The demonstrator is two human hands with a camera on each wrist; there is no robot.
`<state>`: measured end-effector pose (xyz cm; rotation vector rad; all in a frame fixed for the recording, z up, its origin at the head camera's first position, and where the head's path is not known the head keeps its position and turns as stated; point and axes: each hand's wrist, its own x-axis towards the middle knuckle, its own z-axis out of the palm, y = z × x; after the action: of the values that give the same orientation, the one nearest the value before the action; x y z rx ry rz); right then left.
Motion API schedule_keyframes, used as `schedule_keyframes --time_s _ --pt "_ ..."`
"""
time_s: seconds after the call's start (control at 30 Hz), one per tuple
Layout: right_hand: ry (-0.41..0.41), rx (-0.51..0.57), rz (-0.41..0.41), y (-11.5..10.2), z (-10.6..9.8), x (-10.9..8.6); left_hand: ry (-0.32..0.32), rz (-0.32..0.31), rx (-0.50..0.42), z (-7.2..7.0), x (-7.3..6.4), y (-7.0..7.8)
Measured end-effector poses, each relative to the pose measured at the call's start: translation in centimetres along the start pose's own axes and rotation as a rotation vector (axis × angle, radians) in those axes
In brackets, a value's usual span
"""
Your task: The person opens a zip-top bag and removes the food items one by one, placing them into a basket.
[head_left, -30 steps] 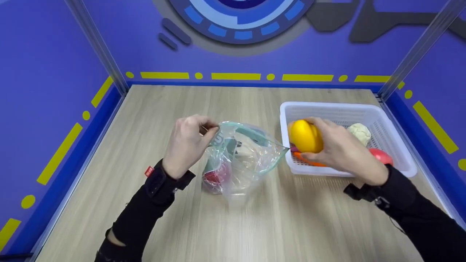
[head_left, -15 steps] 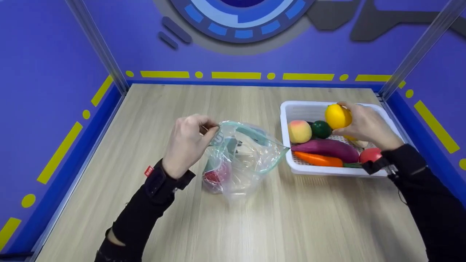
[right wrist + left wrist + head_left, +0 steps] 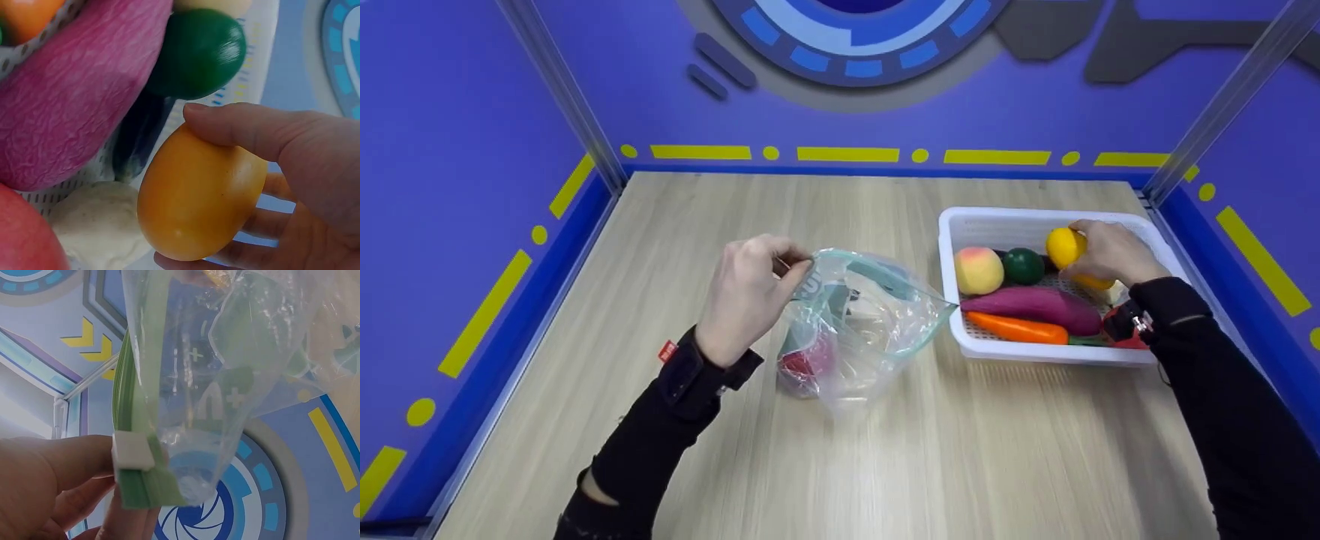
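Note:
In the head view my left hand (image 3: 754, 292) pinches the upper left corner of a clear zip bag (image 3: 859, 337) with a green seal. In the left wrist view, finger and thumb sit at its white slider (image 3: 133, 451). A red item (image 3: 802, 364) shows through the plastic. My right hand (image 3: 1117, 255) reaches into the white basket (image 3: 1057, 352) and holds a yellow mango (image 3: 1065, 247). In the right wrist view, thumb and fingers go round the smooth mango (image 3: 199, 194), close beside a cream-coloured lump (image 3: 101, 225). More yellow (image 3: 1093, 282) shows just below that hand.
The basket also holds a peach (image 3: 979, 271), a dark green fruit (image 3: 1024, 266), a purple sweet potato (image 3: 1035, 304), a carrot (image 3: 1016, 328) and a red item (image 3: 25, 236). A long dark item (image 3: 140, 135) lies under them. The bag's right corner touches the basket's rim.
My right hand has carried the mango from the basket's left side to its right rear, then lowered it. The left hand and the bag have stayed in place.

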<state>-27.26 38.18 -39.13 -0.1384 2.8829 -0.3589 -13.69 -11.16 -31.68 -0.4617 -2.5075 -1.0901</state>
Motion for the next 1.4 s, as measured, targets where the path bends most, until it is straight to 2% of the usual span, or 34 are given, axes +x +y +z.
schedule_keyframes --time_s 0.27,0.43,0.6,0.73,0.8,0.93,1.03,1.17,1.3,1.4 --pt "-0.037 -0.032 0.006 0.3 1.5 1.0 -0.008 0.001 -0.004 -0.2 -0.1 0.1" --pt "-0.023 -0.052 -0.029 0.1 1.0 0.8 -0.012 -0.008 0.009 -0.2 0.0 0.1" --pt "0.097 -0.067 -0.091 -1.2 -0.3 -0.4 -0.011 -0.005 0.016 -0.1 0.0 0.1" --pt "0.237 -0.032 -0.183 -4.4 -1.2 -2.1 -0.009 0.003 0.021 -0.1 0.0 0.2" --pt "0.302 -0.010 -0.242 -6.3 -1.6 -3.0 -0.011 0.004 0.021 -0.1 0.1 0.3" --pt "0.425 0.033 -0.410 -10.2 -1.4 -4.6 -0.013 0.004 0.023 -0.2 0.1 0.5" --pt "0.474 0.070 -0.517 -13.0 -0.8 -5.9 -0.015 -0.001 0.021 -0.2 0.1 0.6" --pt "0.493 0.166 -0.658 -16.5 -0.1 -7.7 -0.009 -0.003 0.020 -0.1 0.1 0.6" --pt "0.491 0.270 -0.947 -19.8 1.2 -8.8 -0.011 0.006 0.020 0.0 0.0 0.7" --pt "0.463 0.267 -1.144 -22.0 2.8 -9.2 -0.016 0.008 0.020 0.1 0.0 0.7"
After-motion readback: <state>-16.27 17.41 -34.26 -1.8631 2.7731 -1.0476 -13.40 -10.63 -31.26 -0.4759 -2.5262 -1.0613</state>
